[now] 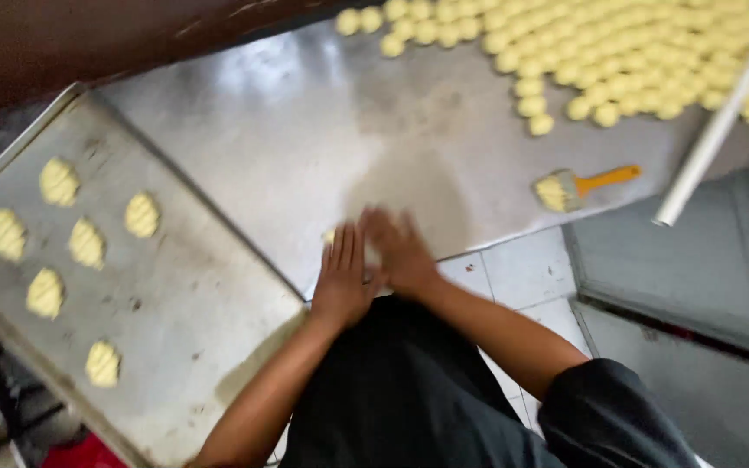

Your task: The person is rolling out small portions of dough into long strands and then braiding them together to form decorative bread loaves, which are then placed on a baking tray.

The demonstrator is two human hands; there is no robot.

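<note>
Down at the left of the frame lies a tray (175, 286), a flat metal sheet set at a slant, its near corner running off the lower edge. Six shaped cookies (87, 243) sit on its left half, pale yellow with ridged tops, spread apart from one another; the right half of the tray is bare metal with a few dark specks.

Just right of the tray, at the middle of the frame, the two hands meet over the near edge of the steel surface (305, 121). The left hand (344, 277) and the right hand (400, 251) are pressed palm to palm with fingers stretched out flat, blurred by motion. A dough piece (372, 254) shows as a pale sliver between the palms, held there; another yellowish bit peeks out at the left hand's fingertips, too blurred to say what it is. Both forearms run down toward the lower edge, the right one ending in a dark sleeve.

Further right on the surface lies a brush (569, 186) with an orange handle, its head thick with yellow dough. Above it, in the upper right of the frame, many small dough balls (617, 52) lie crowded together. At the far right a white roll (714, 130) slants across them, its lower end jutting past the surface's edge over the tiled floor (522, 273).
</note>
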